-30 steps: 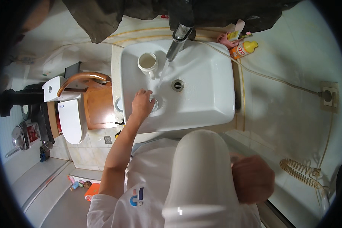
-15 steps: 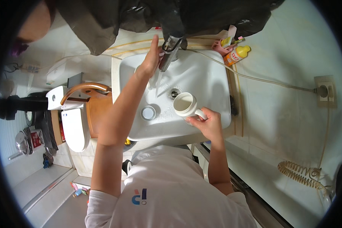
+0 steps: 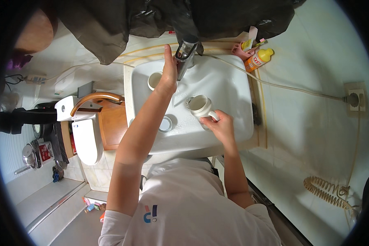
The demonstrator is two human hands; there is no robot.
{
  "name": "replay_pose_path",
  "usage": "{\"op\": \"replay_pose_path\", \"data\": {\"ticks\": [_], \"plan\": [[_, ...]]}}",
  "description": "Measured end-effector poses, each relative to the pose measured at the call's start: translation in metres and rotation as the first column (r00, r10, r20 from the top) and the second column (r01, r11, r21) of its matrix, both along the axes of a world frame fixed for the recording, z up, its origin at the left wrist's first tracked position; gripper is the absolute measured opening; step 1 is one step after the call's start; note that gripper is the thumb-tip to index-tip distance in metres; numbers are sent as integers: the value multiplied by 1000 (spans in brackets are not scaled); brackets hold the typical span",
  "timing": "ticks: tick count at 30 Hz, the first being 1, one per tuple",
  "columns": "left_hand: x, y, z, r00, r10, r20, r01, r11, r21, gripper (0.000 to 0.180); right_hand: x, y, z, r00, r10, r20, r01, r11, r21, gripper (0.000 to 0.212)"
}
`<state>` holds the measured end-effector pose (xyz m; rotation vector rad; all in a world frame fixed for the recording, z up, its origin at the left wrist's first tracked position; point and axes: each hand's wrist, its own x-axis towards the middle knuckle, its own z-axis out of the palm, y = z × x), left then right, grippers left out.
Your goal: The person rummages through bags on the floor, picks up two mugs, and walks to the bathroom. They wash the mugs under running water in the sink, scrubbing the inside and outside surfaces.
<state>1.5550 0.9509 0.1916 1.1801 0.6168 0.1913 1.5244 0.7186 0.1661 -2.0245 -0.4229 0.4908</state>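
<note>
My right hand point(image 3: 222, 128) grips a white mug point(image 3: 199, 107) by its handle, the mug's mouth tipped up and away from me. It is held over the white sink point(image 3: 229, 123), near the drain. Against the left side of the metal faucet point(image 3: 186, 57) is my left hand point(image 3: 169, 71), one finger stretched upward and the others partly hidden. A second white cup point(image 3: 153, 80) stands in the basin behind my left wrist. Partly covered by my left forearm, a round white lid point(image 3: 165, 124) lies on the sink's bottom. Water drops wet the basin.
At the sink's back right corner are a yellow-capped orange bottle point(image 3: 258, 60) and a pink holder point(image 3: 240, 51) with tubes. A cable runs along the right wall to a socket point(image 3: 356, 99). Dark plastic sheeting point(image 3: 160, 20) hangs behind the faucet. To the left stands a wooden chair point(image 3: 112, 123).
The water stream under the faucet no longer shows plainly. My left hand has shifted slightly, uncovering the second cup, and my forearm now overlaps the lid. The right hand keeps the mug.
</note>
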Motion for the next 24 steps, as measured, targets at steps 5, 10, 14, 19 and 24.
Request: {"op": "replay_pose_path", "data": {"ticks": [5,10,14,19,24], "plan": [[-5,17,-16,997,-47,62,57,984,-172,87,5,12,-9,1000,19,4,-19,1000,-24,34],[-50,50,-51,956,246,160,-292,842,454,33,7,28,-17,998,46,-31,-47,999,-25,33],[-95,31,-81,904,410,118,-365,600,712,26,1,55,-32,995,41,-90,-35,997,69,31],[-116,4,-97,900,382,-210,-49,567,822,31,-5,76,-47,993,63,-100,-57,996,63,26],[-113,10,-102,928,186,-322,-2,869,495,30,-8,75,-51,993,21,-118,-15,998,55,26]]}}
